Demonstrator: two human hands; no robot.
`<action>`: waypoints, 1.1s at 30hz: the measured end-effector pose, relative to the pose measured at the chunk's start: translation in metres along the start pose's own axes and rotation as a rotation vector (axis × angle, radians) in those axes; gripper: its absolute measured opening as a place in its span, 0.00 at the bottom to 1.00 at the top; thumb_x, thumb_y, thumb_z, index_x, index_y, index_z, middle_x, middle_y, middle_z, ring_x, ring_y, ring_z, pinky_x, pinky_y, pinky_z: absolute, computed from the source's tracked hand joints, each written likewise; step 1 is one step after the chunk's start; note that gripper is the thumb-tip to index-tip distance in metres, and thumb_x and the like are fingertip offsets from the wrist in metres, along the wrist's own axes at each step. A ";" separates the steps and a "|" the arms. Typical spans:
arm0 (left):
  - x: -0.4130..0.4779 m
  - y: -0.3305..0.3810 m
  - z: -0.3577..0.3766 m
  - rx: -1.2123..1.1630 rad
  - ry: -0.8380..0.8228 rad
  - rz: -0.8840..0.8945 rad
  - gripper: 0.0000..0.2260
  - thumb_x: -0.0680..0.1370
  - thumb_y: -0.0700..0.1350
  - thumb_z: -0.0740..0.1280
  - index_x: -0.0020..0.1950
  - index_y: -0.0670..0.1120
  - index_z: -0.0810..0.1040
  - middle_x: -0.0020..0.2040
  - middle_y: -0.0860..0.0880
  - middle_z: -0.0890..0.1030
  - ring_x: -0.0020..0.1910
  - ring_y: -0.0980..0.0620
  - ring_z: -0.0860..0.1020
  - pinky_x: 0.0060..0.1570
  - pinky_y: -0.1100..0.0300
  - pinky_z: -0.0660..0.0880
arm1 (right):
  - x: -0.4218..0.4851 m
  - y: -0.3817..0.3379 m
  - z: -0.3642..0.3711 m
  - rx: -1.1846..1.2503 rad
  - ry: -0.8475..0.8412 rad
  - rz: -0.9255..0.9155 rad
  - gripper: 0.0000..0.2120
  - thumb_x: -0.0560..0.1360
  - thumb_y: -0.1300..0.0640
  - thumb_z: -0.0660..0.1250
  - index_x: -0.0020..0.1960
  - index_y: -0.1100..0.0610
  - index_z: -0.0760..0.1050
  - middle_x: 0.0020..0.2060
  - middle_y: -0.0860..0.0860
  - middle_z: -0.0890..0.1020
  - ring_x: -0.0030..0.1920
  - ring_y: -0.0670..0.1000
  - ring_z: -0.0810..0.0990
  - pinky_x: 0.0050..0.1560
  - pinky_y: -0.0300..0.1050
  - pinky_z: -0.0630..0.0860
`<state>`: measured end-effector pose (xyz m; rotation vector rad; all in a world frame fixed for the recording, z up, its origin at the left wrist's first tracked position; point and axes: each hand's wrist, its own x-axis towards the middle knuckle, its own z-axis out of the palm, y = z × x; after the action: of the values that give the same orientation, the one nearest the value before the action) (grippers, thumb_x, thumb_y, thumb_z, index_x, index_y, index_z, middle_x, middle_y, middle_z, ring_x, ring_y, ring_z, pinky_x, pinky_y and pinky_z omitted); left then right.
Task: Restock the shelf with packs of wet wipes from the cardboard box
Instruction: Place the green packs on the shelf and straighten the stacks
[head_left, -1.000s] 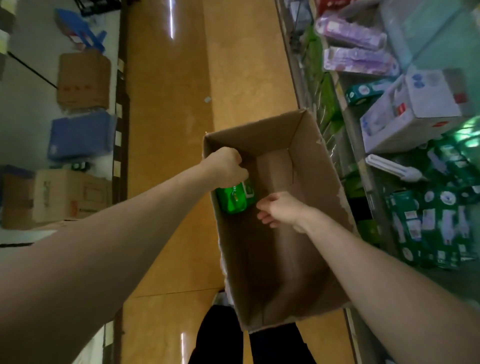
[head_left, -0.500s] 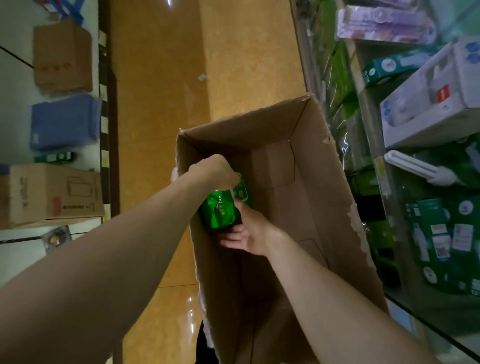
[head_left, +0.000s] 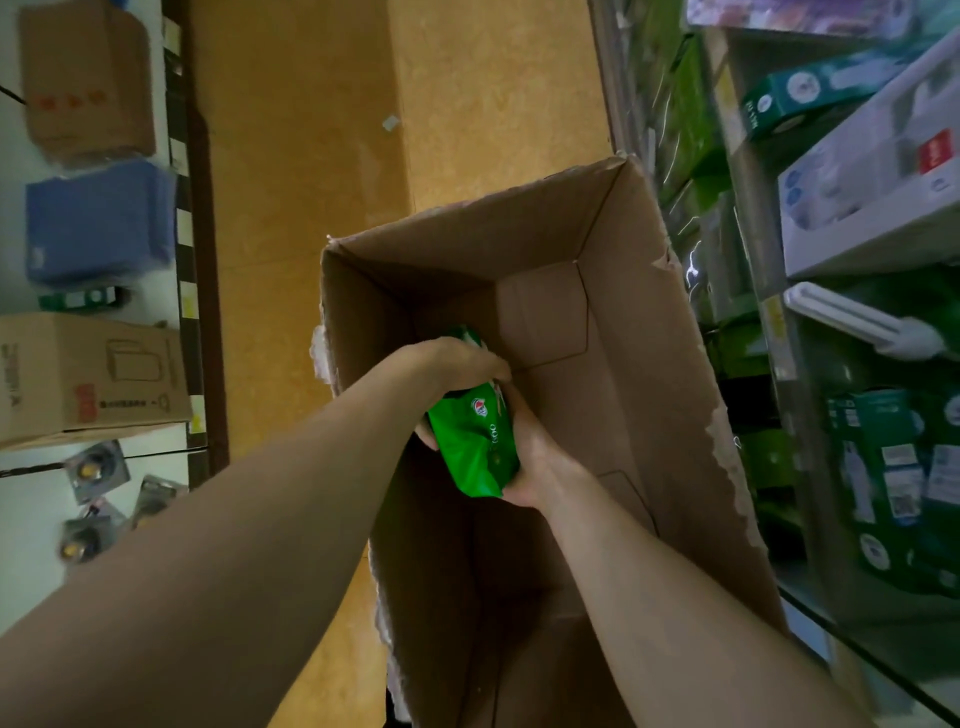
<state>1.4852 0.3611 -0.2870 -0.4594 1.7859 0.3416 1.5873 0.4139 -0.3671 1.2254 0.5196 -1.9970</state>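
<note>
An open brown cardboard box (head_left: 649, 395) stands on the floor in front of me, its inside mostly bare. A green pack of wet wipes (head_left: 470, 441) is inside near the left wall. My left hand (head_left: 452, 364) grips the pack from above. My right hand (head_left: 530, 457) holds it from below and the right side, fingers curled under it. The shelf (head_left: 769, 312) runs along the right, carrying green and white packs and boxes.
Orange floor stretches ahead and left of the box. At the left are cardboard boxes (head_left: 88, 379), a blue package (head_left: 98, 218) and small blister packs (head_left: 98, 467) on a pale surface. A white tube-shaped item (head_left: 872, 327) lies on a shelf level.
My right hand has moved from beside the pack to under it and now holds it. Both hands have lifted the pack a little. The view has tilted closer to the box.
</note>
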 end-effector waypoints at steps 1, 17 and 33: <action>-0.001 -0.002 0.000 0.003 -0.007 0.001 0.19 0.77 0.55 0.65 0.60 0.42 0.70 0.53 0.39 0.79 0.50 0.41 0.81 0.51 0.45 0.80 | -0.002 0.001 0.000 -0.001 -0.001 0.003 0.33 0.73 0.30 0.58 0.65 0.53 0.75 0.58 0.57 0.82 0.58 0.56 0.80 0.61 0.52 0.75; -0.092 -0.045 -0.011 -0.224 -0.192 0.297 0.18 0.76 0.46 0.68 0.65 0.48 0.70 0.53 0.42 0.83 0.46 0.43 0.84 0.47 0.46 0.81 | -0.084 0.015 -0.015 -0.005 0.031 -0.156 0.30 0.73 0.31 0.61 0.63 0.52 0.77 0.57 0.57 0.82 0.59 0.59 0.80 0.65 0.59 0.71; -0.255 -0.245 -0.099 -0.455 -0.043 0.685 0.29 0.67 0.50 0.69 0.69 0.51 0.71 0.60 0.41 0.81 0.54 0.41 0.80 0.57 0.47 0.76 | -0.193 0.069 0.152 -0.404 -0.220 -0.450 0.26 0.74 0.40 0.65 0.66 0.54 0.75 0.58 0.55 0.82 0.53 0.54 0.82 0.50 0.48 0.80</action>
<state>1.5742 0.1337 -0.0126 -0.1307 1.7789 1.2411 1.6039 0.3403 -0.1234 0.6693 1.0989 -2.2086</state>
